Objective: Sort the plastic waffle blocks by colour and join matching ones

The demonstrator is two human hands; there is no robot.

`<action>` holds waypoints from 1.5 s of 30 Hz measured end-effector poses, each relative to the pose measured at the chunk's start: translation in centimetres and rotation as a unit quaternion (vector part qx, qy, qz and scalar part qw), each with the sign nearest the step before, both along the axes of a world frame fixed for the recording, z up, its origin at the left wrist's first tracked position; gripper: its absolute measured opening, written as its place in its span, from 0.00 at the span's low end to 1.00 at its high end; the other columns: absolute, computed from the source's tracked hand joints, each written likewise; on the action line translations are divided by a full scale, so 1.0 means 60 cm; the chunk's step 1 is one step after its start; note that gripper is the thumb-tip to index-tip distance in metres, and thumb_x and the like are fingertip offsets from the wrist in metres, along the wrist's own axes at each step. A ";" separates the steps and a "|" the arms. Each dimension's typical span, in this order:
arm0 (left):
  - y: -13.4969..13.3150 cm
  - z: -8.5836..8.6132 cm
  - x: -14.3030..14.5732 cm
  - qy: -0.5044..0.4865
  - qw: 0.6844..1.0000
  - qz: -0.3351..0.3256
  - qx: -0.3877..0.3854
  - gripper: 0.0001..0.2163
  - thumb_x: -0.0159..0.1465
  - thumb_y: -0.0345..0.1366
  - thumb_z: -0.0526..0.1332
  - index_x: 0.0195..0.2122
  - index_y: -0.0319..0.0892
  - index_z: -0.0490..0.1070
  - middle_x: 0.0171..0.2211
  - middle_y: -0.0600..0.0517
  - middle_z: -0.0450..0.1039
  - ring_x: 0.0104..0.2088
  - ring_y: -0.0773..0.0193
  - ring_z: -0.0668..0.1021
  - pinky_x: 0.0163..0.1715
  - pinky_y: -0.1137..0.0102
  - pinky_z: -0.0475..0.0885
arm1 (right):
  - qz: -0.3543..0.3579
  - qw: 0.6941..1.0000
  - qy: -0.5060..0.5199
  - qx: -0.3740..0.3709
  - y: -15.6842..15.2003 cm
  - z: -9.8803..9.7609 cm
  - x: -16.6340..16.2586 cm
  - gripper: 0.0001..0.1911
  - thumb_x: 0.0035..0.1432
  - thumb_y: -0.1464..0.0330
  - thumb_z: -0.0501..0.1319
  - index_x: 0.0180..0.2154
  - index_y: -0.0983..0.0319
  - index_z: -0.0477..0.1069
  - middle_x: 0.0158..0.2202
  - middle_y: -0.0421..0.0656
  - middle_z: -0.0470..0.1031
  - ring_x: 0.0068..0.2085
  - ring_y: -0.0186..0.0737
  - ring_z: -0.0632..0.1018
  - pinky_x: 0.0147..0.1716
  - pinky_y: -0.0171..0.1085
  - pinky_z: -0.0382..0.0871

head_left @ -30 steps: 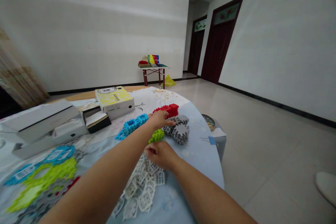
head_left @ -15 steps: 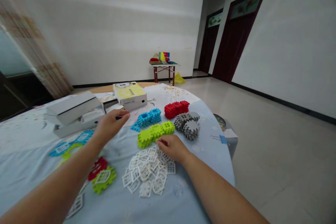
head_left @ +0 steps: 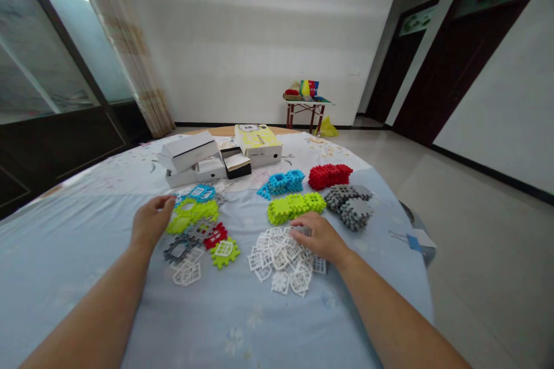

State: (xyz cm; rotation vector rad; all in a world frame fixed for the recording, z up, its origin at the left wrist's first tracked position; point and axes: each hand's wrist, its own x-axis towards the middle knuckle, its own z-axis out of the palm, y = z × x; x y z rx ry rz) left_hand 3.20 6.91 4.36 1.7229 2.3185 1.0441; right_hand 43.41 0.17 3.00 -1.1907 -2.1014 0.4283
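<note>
My left hand (head_left: 150, 220) is at the left group of flat toothed plastic pieces, thumb and fingers pinched together at the edge of a blue toothed piece (head_left: 201, 192). What the pinch holds, if anything, is too small to make out. Below it lie lime pieces (head_left: 197, 211), grey pieces (head_left: 179, 249), a red piece (head_left: 216, 236) and loose white lattice window pieces (head_left: 187, 272). My right hand (head_left: 321, 235) rests at the upper right of a heap of white window pieces (head_left: 279, 256), its fingers curved and the thumb a little apart from them.
Behind the heap stand rows of lime blocks (head_left: 291, 209), blue blocks (head_left: 285, 182), red blocks (head_left: 329, 176) and grey blocks (head_left: 355, 212). Farther back are an open white box (head_left: 190, 150), a small black box (head_left: 237, 168) and a yellow-and-white box (head_left: 264, 147). A blue-tagged clip (head_left: 414, 243) sits at the right edge.
The view has swung left. My left hand has gone from near the boxes down and left to the blue pieces. My right hand stays at the white heap, its fingers now more spread over it.
</note>
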 end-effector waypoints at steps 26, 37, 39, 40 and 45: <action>0.006 -0.038 0.050 0.003 0.993 -0.109 0.048 0.18 0.55 0.41 0.49 0.40 0.37 0.72 0.42 0.45 0.73 0.46 0.58 0.71 0.50 0.65 0.62 | 0.170 0.972 -0.156 0.044 -0.003 0.040 -0.224 0.11 0.54 0.65 0.59 0.39 0.62 0.72 0.36 0.46 0.75 0.41 0.40 0.71 0.43 0.37 0.60; 0.012 -0.046 0.045 -0.001 0.994 -0.100 0.038 0.17 0.56 0.42 0.49 0.38 0.39 0.73 0.41 0.46 0.74 0.44 0.59 0.72 0.48 0.67 0.64 | 0.175 0.974 -0.143 0.012 -0.001 0.015 -0.248 0.23 0.47 0.69 0.63 0.47 0.63 0.66 0.39 0.46 0.71 0.41 0.40 0.69 0.44 0.37 0.61; 0.011 -0.046 0.045 -0.004 0.994 -0.099 0.040 0.18 0.56 0.42 0.49 0.38 0.39 0.73 0.40 0.46 0.74 0.44 0.59 0.72 0.48 0.67 0.64 | 0.172 0.977 -0.125 -0.006 -0.004 0.020 -0.245 0.26 0.44 0.70 0.63 0.49 0.63 0.65 0.38 0.45 0.70 0.39 0.39 0.69 0.43 0.37 0.62; 0.010 -0.045 0.045 -0.005 0.994 -0.100 0.040 0.18 0.56 0.42 0.49 0.38 0.38 0.73 0.40 0.46 0.74 0.44 0.58 0.72 0.48 0.67 0.64 | 0.168 0.979 -0.115 -0.014 -0.006 0.025 -0.240 0.28 0.44 0.71 0.63 0.49 0.63 0.64 0.37 0.44 0.70 0.39 0.39 0.69 0.42 0.37 0.62; 0.009 -0.043 0.044 -0.013 0.995 -0.094 0.038 0.18 0.56 0.42 0.49 0.38 0.39 0.73 0.41 0.46 0.74 0.44 0.58 0.73 0.48 0.66 0.64 | 0.139 0.987 -0.070 -0.028 -0.014 0.068 -0.172 0.25 0.47 0.72 0.60 0.49 0.61 0.64 0.38 0.43 0.68 0.40 0.36 0.69 0.43 0.37 0.63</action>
